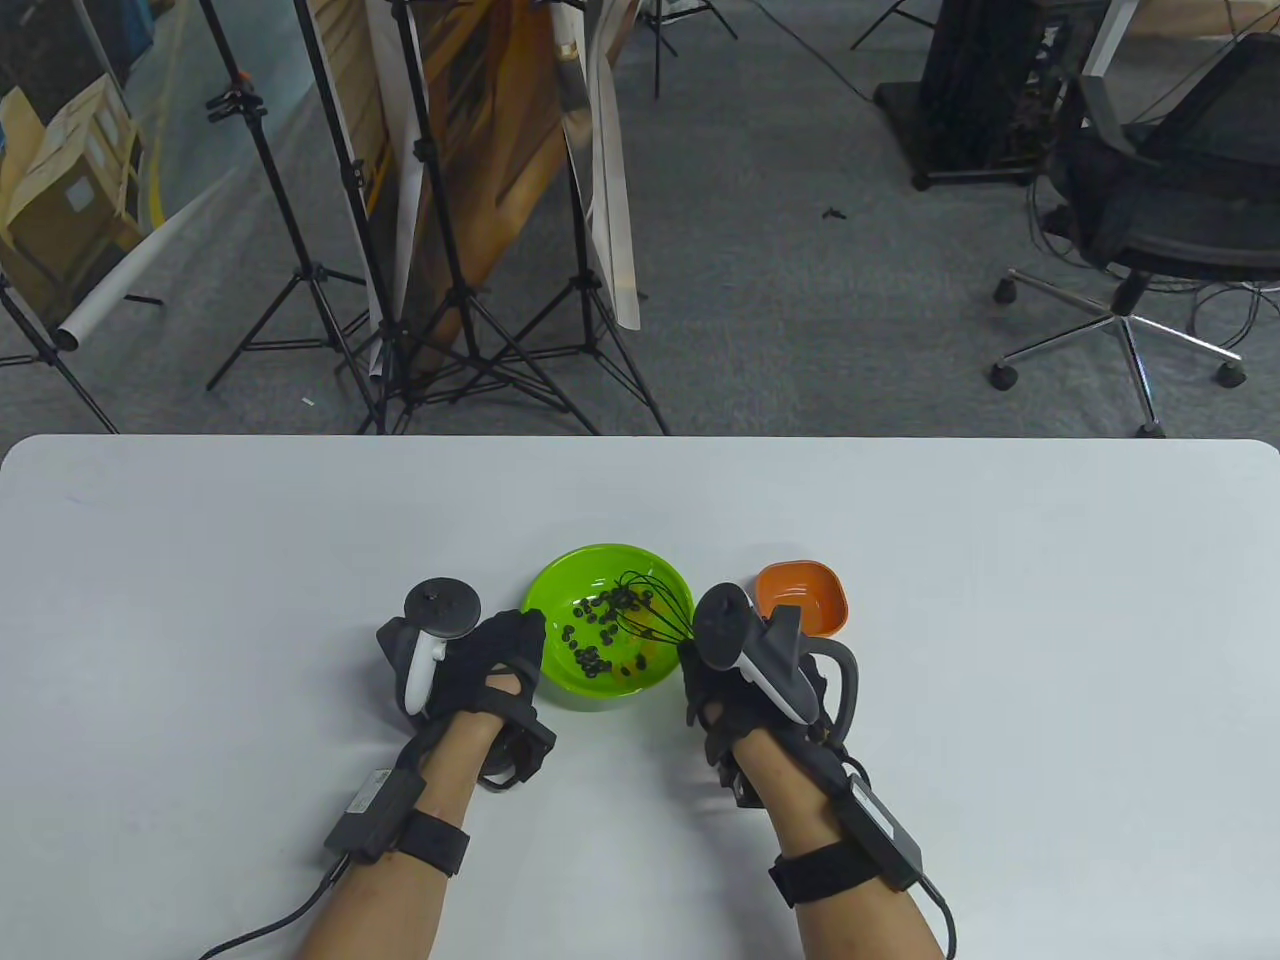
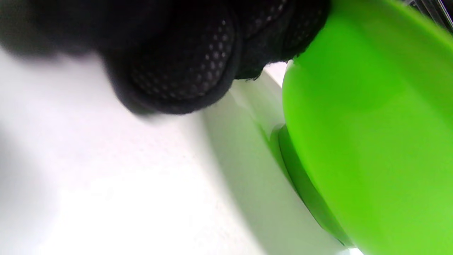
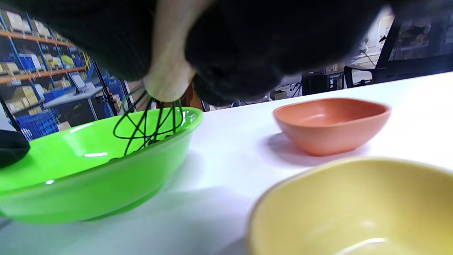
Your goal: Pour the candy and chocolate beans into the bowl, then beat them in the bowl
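Note:
A green bowl point(image 1: 558, 592) stands in the middle of the white table point(image 1: 200, 600), with several dark beans point(image 1: 595, 645) spread over its bottom. My left hand point(image 1: 525, 635) holds the bowl's left rim; in the left wrist view its gloved fingers point(image 2: 184, 71) lie against the bowl's outer wall point(image 2: 371, 141). My right hand point(image 1: 695, 665) grips the pale handle of a black wire whisk point(image 1: 650, 605), whose wires point(image 3: 148, 127) dip into the green bowl point(image 3: 88, 184) among the beans.
An empty orange bowl point(image 1: 800, 595) sits just right of the green one, also seen as the orange bowl point(image 3: 329, 124). A yellow bowl point(image 3: 354, 205) lies below my right wrist, hidden in the table view. Tripods and an office chair point(image 1: 1150, 220) stand beyond the table.

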Demonstrator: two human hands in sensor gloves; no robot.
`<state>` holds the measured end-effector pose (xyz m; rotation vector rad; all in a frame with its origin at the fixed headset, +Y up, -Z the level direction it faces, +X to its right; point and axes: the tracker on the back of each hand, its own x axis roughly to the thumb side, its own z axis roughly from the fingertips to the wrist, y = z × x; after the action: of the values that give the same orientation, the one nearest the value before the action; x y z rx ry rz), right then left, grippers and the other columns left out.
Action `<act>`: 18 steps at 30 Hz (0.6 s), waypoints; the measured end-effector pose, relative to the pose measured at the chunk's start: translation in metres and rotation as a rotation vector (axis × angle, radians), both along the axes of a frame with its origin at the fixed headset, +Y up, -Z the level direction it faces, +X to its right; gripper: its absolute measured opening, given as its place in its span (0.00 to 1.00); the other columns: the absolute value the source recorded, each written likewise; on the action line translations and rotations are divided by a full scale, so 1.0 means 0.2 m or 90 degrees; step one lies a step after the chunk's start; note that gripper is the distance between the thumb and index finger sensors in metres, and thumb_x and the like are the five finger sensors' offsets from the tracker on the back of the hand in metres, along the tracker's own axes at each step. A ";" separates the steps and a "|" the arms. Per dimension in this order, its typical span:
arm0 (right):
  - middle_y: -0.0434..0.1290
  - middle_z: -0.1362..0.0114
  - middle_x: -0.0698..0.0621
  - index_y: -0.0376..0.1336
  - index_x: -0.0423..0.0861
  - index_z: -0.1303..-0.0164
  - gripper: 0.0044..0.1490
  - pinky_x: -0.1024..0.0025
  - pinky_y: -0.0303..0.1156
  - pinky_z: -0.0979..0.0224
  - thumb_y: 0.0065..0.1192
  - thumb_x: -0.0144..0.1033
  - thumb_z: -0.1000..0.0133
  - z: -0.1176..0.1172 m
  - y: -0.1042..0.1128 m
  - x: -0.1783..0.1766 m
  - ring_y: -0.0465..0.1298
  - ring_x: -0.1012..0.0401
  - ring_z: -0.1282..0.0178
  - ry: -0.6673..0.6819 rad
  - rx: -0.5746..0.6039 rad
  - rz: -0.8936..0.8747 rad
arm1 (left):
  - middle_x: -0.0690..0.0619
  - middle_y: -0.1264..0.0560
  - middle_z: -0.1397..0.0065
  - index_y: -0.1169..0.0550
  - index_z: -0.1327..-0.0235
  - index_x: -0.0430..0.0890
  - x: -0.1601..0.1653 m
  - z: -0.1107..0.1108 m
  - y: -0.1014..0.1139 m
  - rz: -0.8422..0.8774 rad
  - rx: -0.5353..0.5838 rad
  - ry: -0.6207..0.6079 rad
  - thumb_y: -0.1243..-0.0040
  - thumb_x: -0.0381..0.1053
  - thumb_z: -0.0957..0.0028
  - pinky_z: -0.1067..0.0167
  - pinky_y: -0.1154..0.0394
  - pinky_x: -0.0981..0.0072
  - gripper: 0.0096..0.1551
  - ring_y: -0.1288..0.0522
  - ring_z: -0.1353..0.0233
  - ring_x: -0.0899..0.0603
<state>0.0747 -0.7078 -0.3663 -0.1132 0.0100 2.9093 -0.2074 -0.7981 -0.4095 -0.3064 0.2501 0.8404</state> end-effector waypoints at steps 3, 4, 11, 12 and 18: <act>0.83 0.63 0.44 0.75 0.38 0.47 0.35 0.65 0.80 0.84 0.66 0.56 0.47 0.00 -0.04 -0.06 0.79 0.57 0.83 0.034 -0.021 -0.065 | 0.56 0.16 0.64 0.19 0.63 0.49 0.00 0.00 0.00 0.005 -0.003 -0.001 0.49 0.67 0.48 0.76 0.15 0.71 0.23 0.13 0.68 0.48; 0.83 0.63 0.44 0.75 0.38 0.47 0.35 0.65 0.80 0.84 0.66 0.56 0.47 0.00 -0.05 -0.08 0.80 0.57 0.83 0.046 -0.028 -0.071 | 0.57 0.16 0.64 0.19 0.63 0.49 0.00 0.00 0.00 0.005 -0.003 -0.002 0.49 0.67 0.48 0.76 0.15 0.71 0.23 0.13 0.68 0.48; 0.84 0.64 0.43 0.76 0.40 0.48 0.33 0.63 0.80 0.83 0.70 0.56 0.48 0.08 0.05 -0.05 0.80 0.55 0.83 0.094 -0.055 -0.038 | 0.57 0.17 0.64 0.19 0.63 0.49 -0.02 0.00 0.00 0.016 -0.009 0.009 0.50 0.67 0.48 0.75 0.15 0.71 0.24 0.13 0.68 0.49; 0.84 0.63 0.43 0.77 0.40 0.48 0.33 0.63 0.80 0.83 0.71 0.56 0.48 0.09 0.08 -0.04 0.80 0.55 0.82 0.089 -0.052 -0.007 | 0.57 0.17 0.64 0.19 0.63 0.49 -0.02 0.00 0.00 0.016 -0.010 0.010 0.50 0.67 0.48 0.75 0.15 0.71 0.24 0.13 0.68 0.49; 0.84 0.63 0.43 0.77 0.40 0.48 0.34 0.62 0.80 0.82 0.73 0.56 0.49 0.09 0.15 0.03 0.80 0.54 0.82 0.041 -0.044 0.040 | 0.58 0.17 0.64 0.19 0.64 0.50 0.00 0.00 0.00 0.005 -0.008 0.000 0.50 0.68 0.48 0.75 0.15 0.71 0.23 0.13 0.68 0.49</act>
<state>0.0803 -0.6785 -0.3485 -0.0315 0.1190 2.9754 -0.2075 -0.7973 -0.4095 -0.3184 0.2546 0.8474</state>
